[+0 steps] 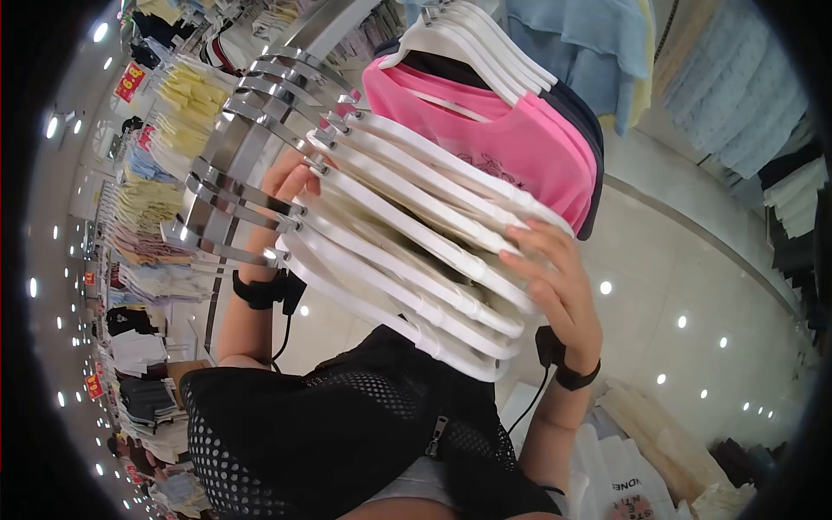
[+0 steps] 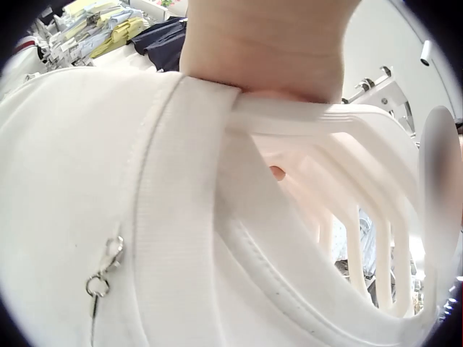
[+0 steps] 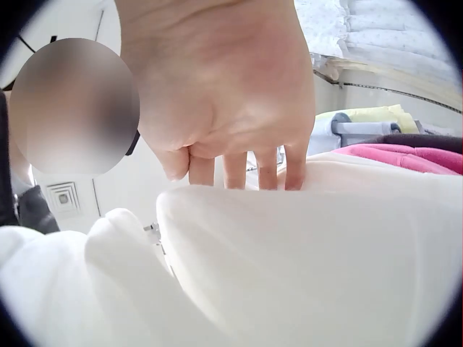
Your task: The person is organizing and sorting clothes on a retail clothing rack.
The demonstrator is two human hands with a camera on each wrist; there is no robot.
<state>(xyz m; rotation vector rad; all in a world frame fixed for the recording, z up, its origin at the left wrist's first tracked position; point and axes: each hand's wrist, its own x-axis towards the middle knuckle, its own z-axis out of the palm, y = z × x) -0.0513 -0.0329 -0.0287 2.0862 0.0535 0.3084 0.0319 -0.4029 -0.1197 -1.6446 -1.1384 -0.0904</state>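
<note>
White hangers (image 1: 390, 208) bearing white tops (image 1: 394, 238) hang close together from a metal rail, slanting across the middle of the head view. My left hand (image 1: 293, 178) grips a hanger near the base of its hook, with fingers curled and partly hidden behind the hooks. In the left wrist view, a fingertip (image 2: 277, 173) shows beneath the hangers, beside a white top (image 2: 72, 181) with a small metal clasp. My right hand (image 1: 559, 282) rests over the far shoulder ends, its fingers spread. In the right wrist view, those fingers (image 3: 233, 170) reach down behind a white shoulder (image 3: 304, 238).
Behind the hangers, pink tops (image 1: 485, 147) and dark ones hang on more white hangers. The metal rail (image 1: 251, 113) runs along the hooks. Light blue garments (image 1: 572, 43) hang at the back right. Folded or bagged clothes (image 1: 624, 468) lie low at the right.
</note>
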